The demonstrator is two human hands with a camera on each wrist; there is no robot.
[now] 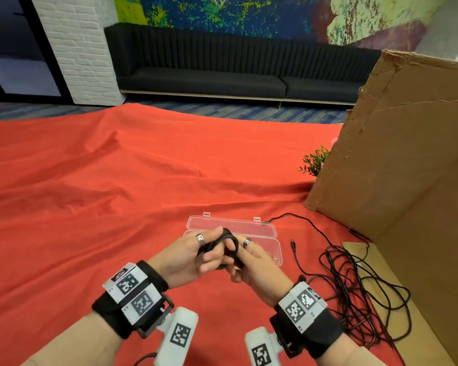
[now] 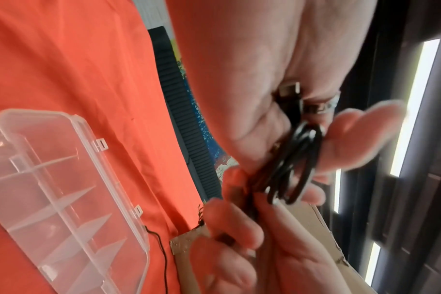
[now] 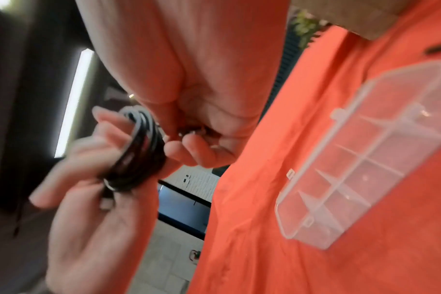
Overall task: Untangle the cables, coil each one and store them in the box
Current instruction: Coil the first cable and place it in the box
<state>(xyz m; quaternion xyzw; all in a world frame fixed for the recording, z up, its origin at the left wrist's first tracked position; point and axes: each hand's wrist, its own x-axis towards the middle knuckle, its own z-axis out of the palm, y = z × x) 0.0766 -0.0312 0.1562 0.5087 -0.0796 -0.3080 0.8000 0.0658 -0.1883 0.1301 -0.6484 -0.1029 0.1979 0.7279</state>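
Coiling is in hand: a black cable coil (image 1: 226,245) is gripped by the left hand (image 1: 193,256) and right hand (image 1: 251,262) just before the box (image 1: 265,231); stowing it there seems due next.

The head view looks forward and down from above the red cloth (image 1: 90,180), taking in both wrists. Each wrist view sits very near its palm, looking along the fingers — all three share the coil (image 1: 226,244) and the clear box (image 1: 265,233).
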